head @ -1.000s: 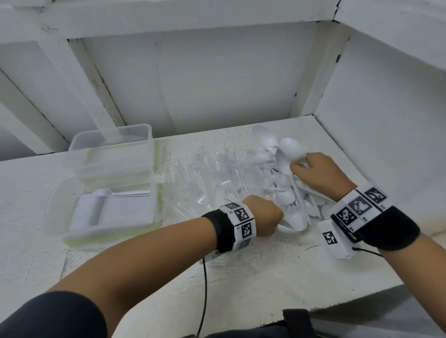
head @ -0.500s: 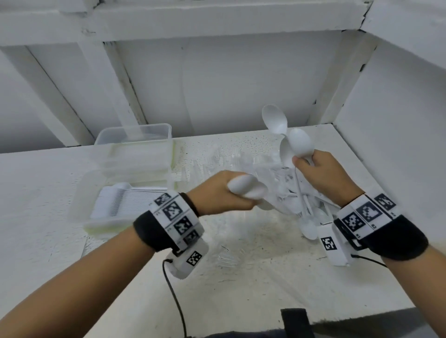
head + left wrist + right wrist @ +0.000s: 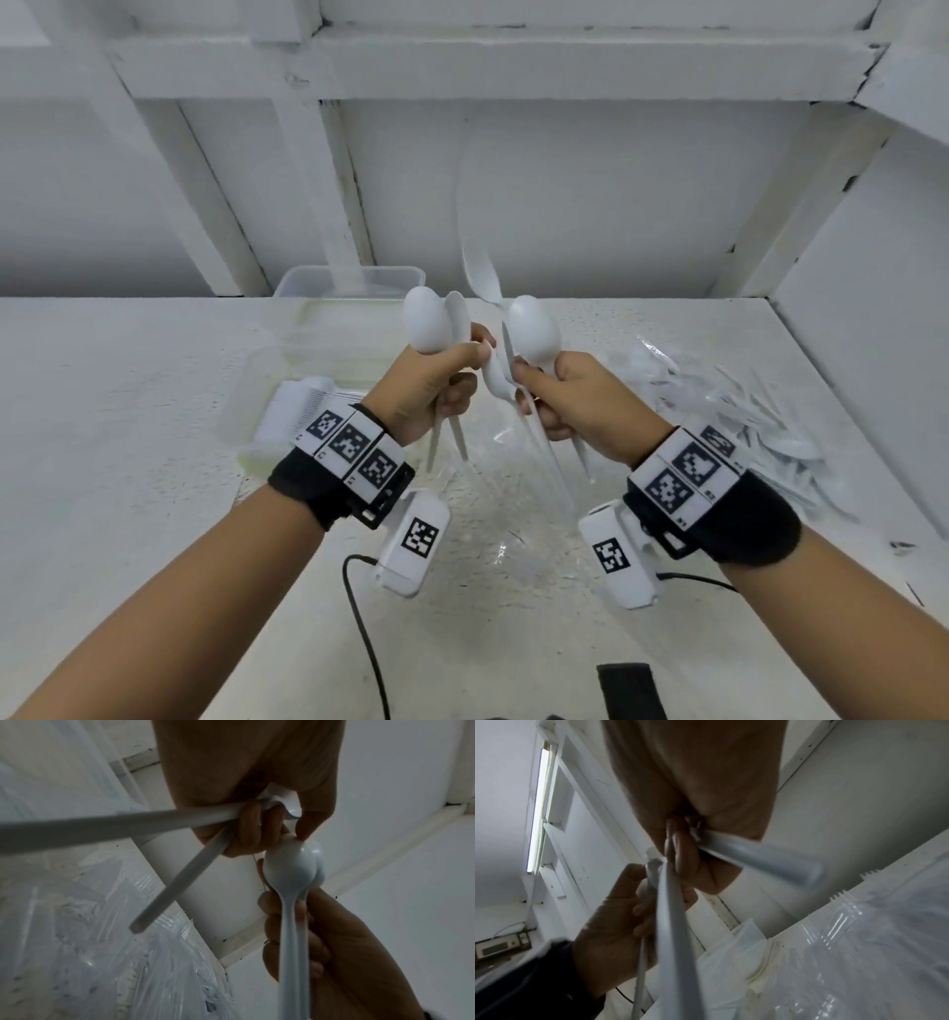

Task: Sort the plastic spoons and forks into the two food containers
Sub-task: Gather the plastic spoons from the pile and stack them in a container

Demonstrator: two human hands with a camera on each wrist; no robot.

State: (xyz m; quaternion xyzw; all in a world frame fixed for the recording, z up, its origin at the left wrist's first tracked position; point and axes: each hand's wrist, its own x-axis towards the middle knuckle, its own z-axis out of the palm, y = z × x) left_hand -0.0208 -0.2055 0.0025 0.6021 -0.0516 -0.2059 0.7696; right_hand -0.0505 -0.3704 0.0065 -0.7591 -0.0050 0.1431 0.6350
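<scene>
Both hands are raised above the table, close together. My left hand [image 3: 470,370] grips two white plastic spoons [image 3: 429,324] by the handles, bowls up. My right hand [image 3: 529,390] grips several white spoons [image 3: 531,329], most with bowls up and one bowl hanging down between the hands. In the left wrist view my left hand [image 3: 270,825] curls round two handles [image 3: 128,823], and the right hand holds a spoon [image 3: 293,866] just below it. The right wrist view shows my right hand [image 3: 687,852] wrapped round handles [image 3: 757,856]. Two clear food containers stand at the left: the near one [image 3: 251,390] holds stacked white forks [image 3: 308,406], and the far one [image 3: 349,280] sits behind it.
A pile of mixed white spoons and clear forks [image 3: 744,411] lies on the white table at the right, by the side wall [image 3: 873,334]. Crumpled clear plastic wrap [image 3: 513,514] lies under the hands. A black cable [image 3: 359,616] trails from the left wrist.
Both hands lifted off the cutlery pile carrying spoons and came together in mid-air. The left hand turned its spoons bowl-up. The head view shifted right to left, so the pile now sits further right.
</scene>
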